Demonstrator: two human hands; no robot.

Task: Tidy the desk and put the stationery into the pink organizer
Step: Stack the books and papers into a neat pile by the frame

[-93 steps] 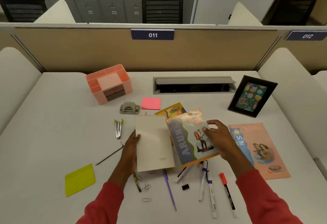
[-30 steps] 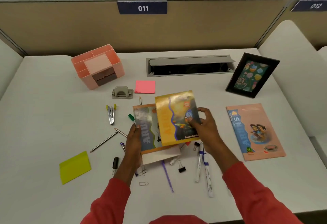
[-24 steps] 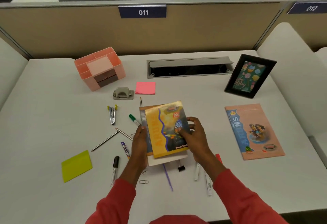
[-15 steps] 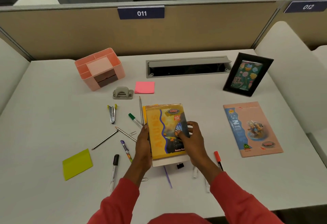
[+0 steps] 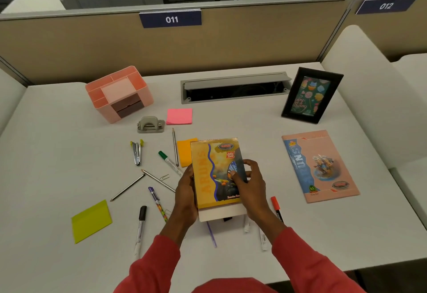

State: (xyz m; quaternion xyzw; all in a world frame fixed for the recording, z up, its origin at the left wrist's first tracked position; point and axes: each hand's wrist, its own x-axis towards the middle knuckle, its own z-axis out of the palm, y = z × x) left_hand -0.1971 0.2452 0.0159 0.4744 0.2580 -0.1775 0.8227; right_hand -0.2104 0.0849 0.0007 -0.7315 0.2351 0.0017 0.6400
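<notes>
The left hand (image 5: 186,198) and right hand (image 5: 254,191) grip the notebook stack (image 5: 212,177), now squared, uncovering an orange pad (image 5: 184,151).

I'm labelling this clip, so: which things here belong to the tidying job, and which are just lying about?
Job: pink organizer; yellow notebook held by left hand and right hand; pink notebook; green marker; pink sticky notes; lime sticky notes.
Lying about: picture frame; cable tray; 011 sign.
</notes>
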